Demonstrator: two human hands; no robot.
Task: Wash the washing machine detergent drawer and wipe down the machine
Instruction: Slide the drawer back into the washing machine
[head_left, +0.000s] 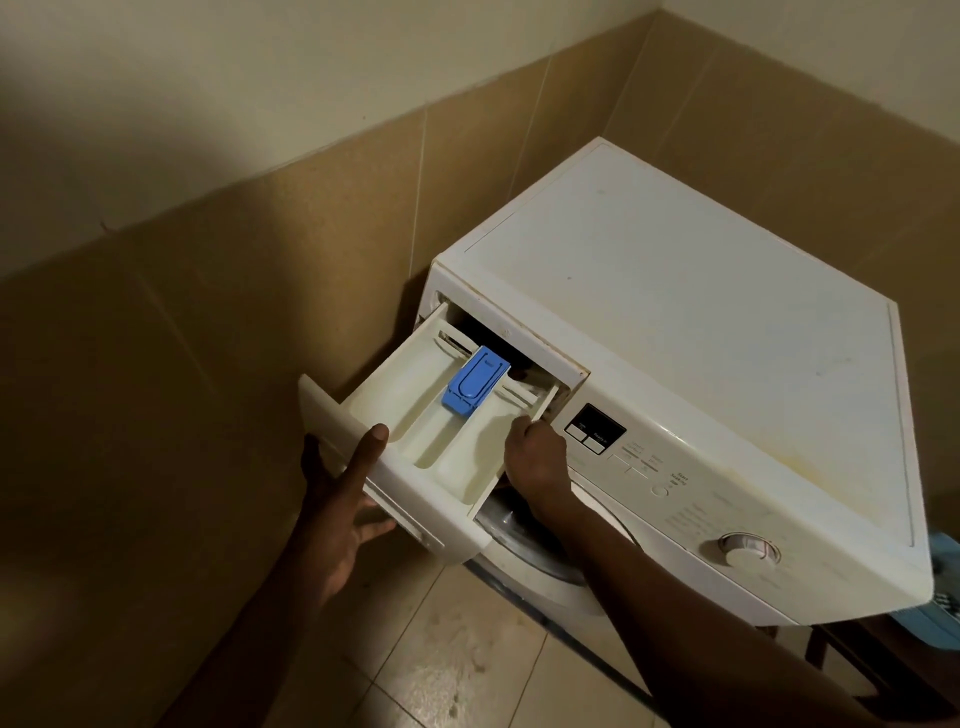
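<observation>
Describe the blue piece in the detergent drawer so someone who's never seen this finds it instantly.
Start at the white washing machine in the tiled corner; its detergent drawer is pulled out at upper left. The blue flap sits over the drawer's middle channel, the only coloured part among cream plastic.

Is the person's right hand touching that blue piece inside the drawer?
Apart. The head view shows the right hand gripping the right side wall of the drawer, with bare white plastic between it and the blue piece.
</observation>
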